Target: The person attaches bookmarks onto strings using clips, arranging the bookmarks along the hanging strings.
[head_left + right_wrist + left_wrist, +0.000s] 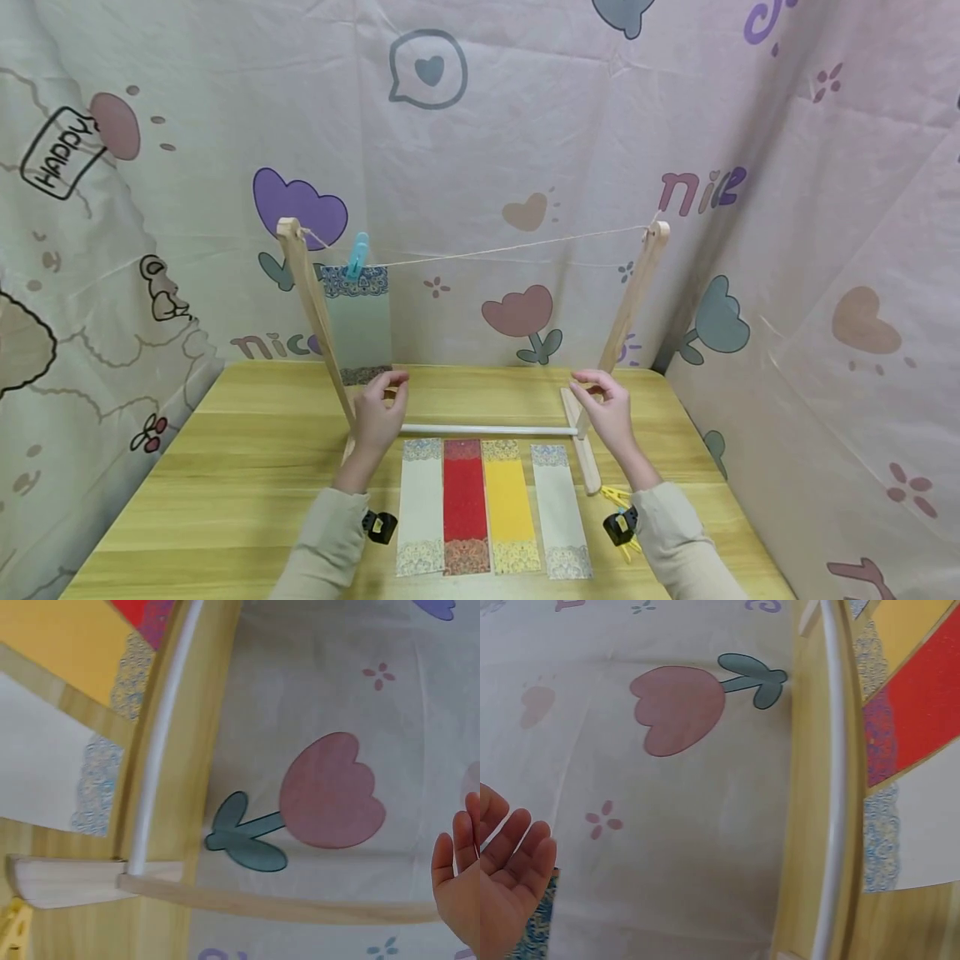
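My left hand (pixel 380 408) is raised near the left post, fingers loosely bent and holding nothing. The right hand (pixel 606 407) hovers by the right post in much the same pose, also holding nothing. Behind the left hand, a pale strip with patterned ends (pixel 360 329) hangs from a string (pixel 487 249), gripped by a blue clothespin (pixel 357 257). Four strips lie side by side on the table below the hands: a white strip (pixel 421 504), a red strip (pixel 465 500), a yellow strip (pixel 511 504) and another white strip (pixel 562 510), which sits slightly apart.
A wooden stand carries the string between its left post (pixel 315 312) and right post (pixel 632 296). Low across it runs a white rod (pixel 487 430). Yellow clothespins (pixel 616 497) lie partly hidden under the right wrist. A printed curtain (pixel 465 167) backs the wooden table (pixel 195 500).
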{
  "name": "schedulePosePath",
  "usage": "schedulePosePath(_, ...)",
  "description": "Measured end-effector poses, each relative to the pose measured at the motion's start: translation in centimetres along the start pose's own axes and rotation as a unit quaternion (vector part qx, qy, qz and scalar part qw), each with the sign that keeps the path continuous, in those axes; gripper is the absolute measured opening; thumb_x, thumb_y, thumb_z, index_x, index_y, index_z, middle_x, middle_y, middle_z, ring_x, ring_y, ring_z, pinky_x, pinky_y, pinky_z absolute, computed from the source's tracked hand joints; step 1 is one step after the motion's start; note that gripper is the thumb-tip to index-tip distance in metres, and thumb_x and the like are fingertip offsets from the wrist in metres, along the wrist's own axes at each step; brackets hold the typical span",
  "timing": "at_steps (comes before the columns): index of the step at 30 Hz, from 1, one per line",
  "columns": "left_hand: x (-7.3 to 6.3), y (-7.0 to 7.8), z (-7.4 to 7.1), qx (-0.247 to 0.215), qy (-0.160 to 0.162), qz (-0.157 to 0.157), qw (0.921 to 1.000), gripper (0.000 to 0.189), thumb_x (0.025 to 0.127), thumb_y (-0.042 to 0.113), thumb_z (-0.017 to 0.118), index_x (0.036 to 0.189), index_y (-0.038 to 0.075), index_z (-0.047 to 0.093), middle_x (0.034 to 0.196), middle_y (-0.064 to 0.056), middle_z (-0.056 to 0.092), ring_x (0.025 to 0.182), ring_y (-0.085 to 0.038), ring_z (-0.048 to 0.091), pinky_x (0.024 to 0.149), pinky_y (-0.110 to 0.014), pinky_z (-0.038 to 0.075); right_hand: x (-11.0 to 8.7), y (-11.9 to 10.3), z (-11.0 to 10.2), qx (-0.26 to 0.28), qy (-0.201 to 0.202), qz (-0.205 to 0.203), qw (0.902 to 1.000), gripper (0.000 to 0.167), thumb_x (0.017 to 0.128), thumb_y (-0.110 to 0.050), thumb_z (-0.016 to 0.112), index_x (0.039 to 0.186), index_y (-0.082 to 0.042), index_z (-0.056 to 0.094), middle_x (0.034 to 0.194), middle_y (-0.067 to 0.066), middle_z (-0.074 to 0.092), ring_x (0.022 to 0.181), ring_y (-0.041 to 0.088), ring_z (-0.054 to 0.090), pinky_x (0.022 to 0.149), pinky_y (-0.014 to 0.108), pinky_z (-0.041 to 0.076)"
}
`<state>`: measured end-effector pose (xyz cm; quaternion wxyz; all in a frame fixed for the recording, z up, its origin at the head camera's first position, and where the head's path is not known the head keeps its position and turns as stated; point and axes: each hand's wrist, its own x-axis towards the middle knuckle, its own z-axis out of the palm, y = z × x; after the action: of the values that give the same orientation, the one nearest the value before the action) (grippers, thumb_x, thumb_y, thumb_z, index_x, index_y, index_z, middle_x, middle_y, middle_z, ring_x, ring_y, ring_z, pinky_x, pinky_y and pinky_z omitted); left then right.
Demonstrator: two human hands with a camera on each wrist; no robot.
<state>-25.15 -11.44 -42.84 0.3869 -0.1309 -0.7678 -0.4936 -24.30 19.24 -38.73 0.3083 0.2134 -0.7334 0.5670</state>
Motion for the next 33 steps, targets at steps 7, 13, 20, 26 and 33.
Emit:
schedulePosePath(7, -0.9, -0.7, 0.3, 0.017, -0.025, -0.013, 0.9994, 0.01, 0.077, -0.009, 0.059, 0.086, -0.006, 0.063, 0.081, -0.015, 0.063, 0.074, -0.027, 0.058, 0.061, -0.034, 0.05, -1.5, 0.9, -0.6, -0.039, -0.01, 0.024, 0.9989, 0.013, 0.073, 0.019, 0.059, 0.085, 0.017, 0.059, 0.086, 0.031, 0.058, 0.076, 0.03, 0.054, 0.065, 0.019, 0.044)
schedulePosePath(13, -1.6, -1.1, 0.4, 0.01, -0.038, -0.036, 0.9986, 0.011, 0.076, -0.008, 0.06, 0.087, -0.007, 0.062, 0.082, -0.016, 0.063, 0.075, -0.029, 0.058, 0.062, -0.044, 0.049, -2.5, 1.6, -1.3, -0.05, -0.004, 0.036, 0.9981, 0.013, 0.073, 0.019, 0.059, 0.085, 0.017, 0.059, 0.085, 0.032, 0.057, 0.075, 0.022, 0.055, 0.064, 0.017, 0.043)
schedulePosePath(20, -2.4, -2.0, 0.8, 0.015, -0.043, -0.046, 0.9979, 0.01, 0.077, -0.007, 0.06, 0.087, -0.006, 0.063, 0.08, -0.014, 0.063, 0.075, -0.027, 0.058, 0.059, -0.038, 0.05, -4.0, 2.5, -2.0, -0.063, -0.012, 0.059, 0.9962, 0.013, 0.074, 0.017, 0.059, 0.086, 0.015, 0.059, 0.086, 0.03, 0.059, 0.076, 0.024, 0.056, 0.064, 0.018, 0.043)
schedulePosePath(26, -2.9, -2.4, 1.1, 0.019, -0.045, -0.043, 0.9979, 0.011, 0.077, -0.008, 0.061, 0.087, -0.005, 0.063, 0.08, -0.013, 0.063, 0.074, -0.026, 0.058, 0.058, -0.034, 0.05, -5.3, 3.3, -2.5, -0.074, -0.009, 0.071, 0.9947, 0.012, 0.073, 0.017, 0.06, 0.085, 0.015, 0.06, 0.087, 0.031, 0.058, 0.078, 0.026, 0.056, 0.063, 0.018, 0.044)
schedulePosePath(33, -3.3, -2.4, 1.4, 0.022, -0.048, -0.044, 0.9976, 0.009, 0.076, -0.008, 0.061, 0.085, -0.005, 0.063, 0.078, -0.014, 0.063, 0.073, -0.027, 0.058, 0.058, -0.038, 0.051, -6.8, 4.1, -3.1, -0.084, -0.009, 0.103, 0.991, 0.012, 0.075, 0.015, 0.06, 0.086, 0.014, 0.06, 0.088, 0.028, 0.059, 0.079, 0.029, 0.055, 0.064, 0.017, 0.044)
